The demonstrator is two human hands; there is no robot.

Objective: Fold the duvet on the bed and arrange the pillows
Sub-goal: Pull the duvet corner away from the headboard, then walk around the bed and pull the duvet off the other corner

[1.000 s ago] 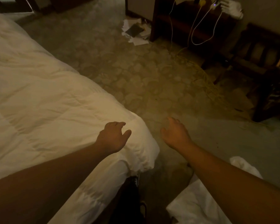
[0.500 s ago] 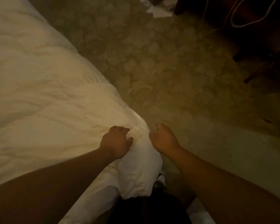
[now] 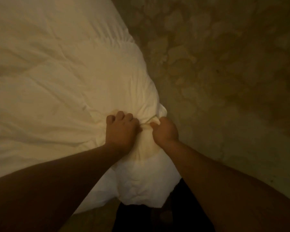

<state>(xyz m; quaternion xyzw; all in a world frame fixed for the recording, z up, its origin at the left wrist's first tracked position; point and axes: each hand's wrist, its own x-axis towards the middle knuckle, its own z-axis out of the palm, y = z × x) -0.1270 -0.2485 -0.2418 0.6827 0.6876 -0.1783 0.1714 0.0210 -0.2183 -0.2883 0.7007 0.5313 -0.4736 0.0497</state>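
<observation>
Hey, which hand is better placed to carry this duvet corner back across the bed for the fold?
Probably left hand: its grip bunches the white quilted duvet over the bed; right hand pinches the overhanging edge.

Left hand (image 3: pixel 121 129) and right hand (image 3: pixel 165 131) side by side — fingers curled, arms outstretched.

Floor (image 3: pixel 224 72): mottled, blotchy tan pattern, dimly lit, lay beside the bed's corner.
Dark shape (image 3: pixel 157 218): on the floor below the bed's corner, too dim to identify.
</observation>
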